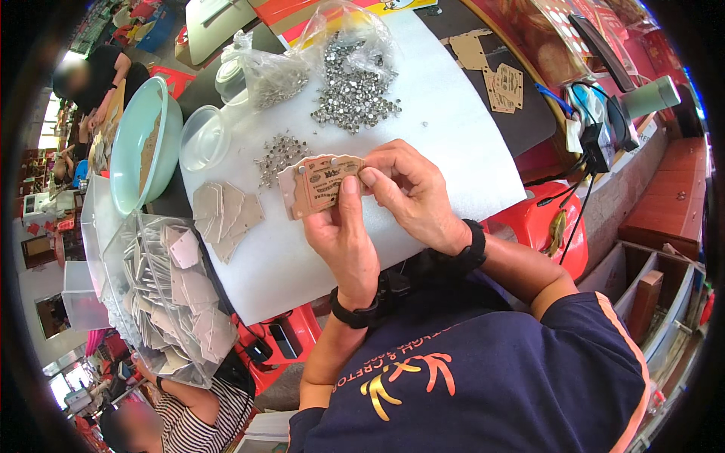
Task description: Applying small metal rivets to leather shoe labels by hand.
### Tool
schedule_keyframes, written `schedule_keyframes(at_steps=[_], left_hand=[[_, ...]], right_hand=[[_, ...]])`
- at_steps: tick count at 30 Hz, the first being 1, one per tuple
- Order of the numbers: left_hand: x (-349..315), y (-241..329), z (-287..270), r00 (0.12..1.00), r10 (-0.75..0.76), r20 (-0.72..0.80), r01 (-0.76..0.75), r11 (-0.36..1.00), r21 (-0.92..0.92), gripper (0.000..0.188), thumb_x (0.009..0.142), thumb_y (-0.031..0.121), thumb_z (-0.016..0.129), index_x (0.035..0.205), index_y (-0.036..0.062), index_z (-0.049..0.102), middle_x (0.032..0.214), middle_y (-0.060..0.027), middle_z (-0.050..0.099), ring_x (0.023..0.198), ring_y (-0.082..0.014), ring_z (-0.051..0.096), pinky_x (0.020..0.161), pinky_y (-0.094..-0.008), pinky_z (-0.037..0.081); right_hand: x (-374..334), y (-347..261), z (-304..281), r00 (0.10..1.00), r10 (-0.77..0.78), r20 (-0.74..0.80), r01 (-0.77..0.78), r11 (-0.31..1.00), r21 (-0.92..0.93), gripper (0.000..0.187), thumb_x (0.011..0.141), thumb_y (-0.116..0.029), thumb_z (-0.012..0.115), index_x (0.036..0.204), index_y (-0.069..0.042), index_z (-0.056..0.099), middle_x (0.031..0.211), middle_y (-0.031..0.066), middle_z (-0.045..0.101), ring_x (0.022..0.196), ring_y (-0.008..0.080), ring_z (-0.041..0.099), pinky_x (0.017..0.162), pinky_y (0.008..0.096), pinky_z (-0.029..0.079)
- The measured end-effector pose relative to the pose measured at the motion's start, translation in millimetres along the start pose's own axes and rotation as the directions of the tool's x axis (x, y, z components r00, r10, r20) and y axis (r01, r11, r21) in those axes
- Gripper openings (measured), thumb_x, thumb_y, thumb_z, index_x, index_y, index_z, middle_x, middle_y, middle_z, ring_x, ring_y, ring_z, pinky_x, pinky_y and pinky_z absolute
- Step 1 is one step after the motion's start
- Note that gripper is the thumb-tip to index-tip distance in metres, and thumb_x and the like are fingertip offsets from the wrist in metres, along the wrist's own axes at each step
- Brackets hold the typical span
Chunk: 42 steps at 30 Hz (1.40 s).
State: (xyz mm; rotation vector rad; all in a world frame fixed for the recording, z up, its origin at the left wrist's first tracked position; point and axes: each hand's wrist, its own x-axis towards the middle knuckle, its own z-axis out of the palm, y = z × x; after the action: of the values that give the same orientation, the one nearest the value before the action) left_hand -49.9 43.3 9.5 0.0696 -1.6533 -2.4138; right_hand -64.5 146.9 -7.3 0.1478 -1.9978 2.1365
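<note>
My left hand (343,238) holds a small stack of tan cardboard tags (317,185) from below, thumb pressed on the front. My right hand (411,192) pinches the stack's right edge with its fingertips. Small silver rivets sit in the tags' upper edge. The stack hovers over a white foam board (445,128). A small heap of loose silver rivets (279,155) lies just left of the tags, and a fan of plain tags (224,215) lies further left on the board.
A large pile of rivets on an open plastic bag (355,83) lies at the far side. A clear box of tags (170,294) stands at left, beside a mint bowl (143,143) and clear tubs (202,136). Other people sit at far left and lower left.
</note>
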Motion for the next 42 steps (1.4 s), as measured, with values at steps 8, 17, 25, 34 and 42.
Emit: schedule_keyframes(at_steps=[8, 17, 25, 34, 42], left_hand=[[-3, -3, -5, 1.000, -0.026, 0.010, 0.026, 0.998, 0.058, 0.037, 0.098, 0.004, 0.054, 0.134, -0.0021, 0.046, 0.116, -0.0065, 0.060, 0.097, -0.0103, 0.059, 0.080, -0.0253, 0.050], [5, -1, -7, 1.000, -0.026, -0.006, 0.026, 0.997, 0.066, 0.027, 0.099, 0.008, 0.053, 0.124, -0.0013, 0.052, 0.106, -0.0067, 0.063, 0.089, -0.0110, 0.057, 0.074, -0.0279, 0.045], [7, -4, -7, 0.996, -0.064, 0.060, 0.062, 0.998, 0.028, 0.029, 0.099, 0.008, 0.052, 0.126, -0.0014, 0.051, 0.106, -0.0083, 0.064, 0.087, -0.0139, 0.060, 0.076, -0.0304, 0.049], [5, -5, -2, 0.888, -0.295, 0.353, 0.348, 0.933, -0.096, 0.028, 0.099, 0.012, 0.054, 0.123, -0.0014, 0.052, 0.108, -0.0132, 0.064, 0.090, -0.0194, 0.065, 0.079, -0.0335, 0.053], [3, -8, 5, 0.787, -0.410, 0.460, 0.368, 0.912, 0.183, 0.026, 0.100, 0.014, 0.051, 0.122, -0.0005, 0.052, 0.108, -0.0145, 0.064, 0.091, -0.0225, 0.066, 0.082, -0.0350, 0.053]], right_hand=[[-1, 2, -5, 0.984, 0.139, 0.108, -0.144, 0.989, 0.040, 0.014, 0.091, -0.011, 0.065, 0.096, 0.001, 0.061, 0.081, 0.0042, 0.060, 0.067, 0.0080, 0.057, 0.058, 0.0243, 0.047], [11, -11, -10, 0.918, 0.305, 0.254, -0.331, 0.941, 0.065, 0.023, 0.097, -0.018, 0.059, 0.102, 0.004, 0.061, 0.079, 0.0044, 0.063, 0.069, 0.0084, 0.060, 0.059, 0.0244, 0.051], [15, -12, -18, 0.910, 0.342, 0.236, -0.385, 0.907, 0.169, 0.026, 0.099, -0.020, 0.057, 0.105, 0.004, 0.062, 0.078, 0.0034, 0.062, 0.067, 0.0071, 0.059, 0.057, 0.0232, 0.052], [29, -38, -108, 0.801, 0.523, 0.290, -0.514, 0.850, -0.113, 0.031, 0.095, -0.028, 0.061, 0.102, 0.003, 0.065, 0.069, -0.0017, 0.056, 0.058, 0.0052, 0.053, 0.053, 0.0220, 0.046], [38, -61, -237, 0.735, 0.677, 0.035, -0.591, 0.665, -0.456, 0.031, 0.092, -0.031, 0.057, 0.092, -0.002, 0.066, 0.066, -0.0032, 0.052, 0.058, 0.0042, 0.050, 0.053, 0.0202, 0.046]])
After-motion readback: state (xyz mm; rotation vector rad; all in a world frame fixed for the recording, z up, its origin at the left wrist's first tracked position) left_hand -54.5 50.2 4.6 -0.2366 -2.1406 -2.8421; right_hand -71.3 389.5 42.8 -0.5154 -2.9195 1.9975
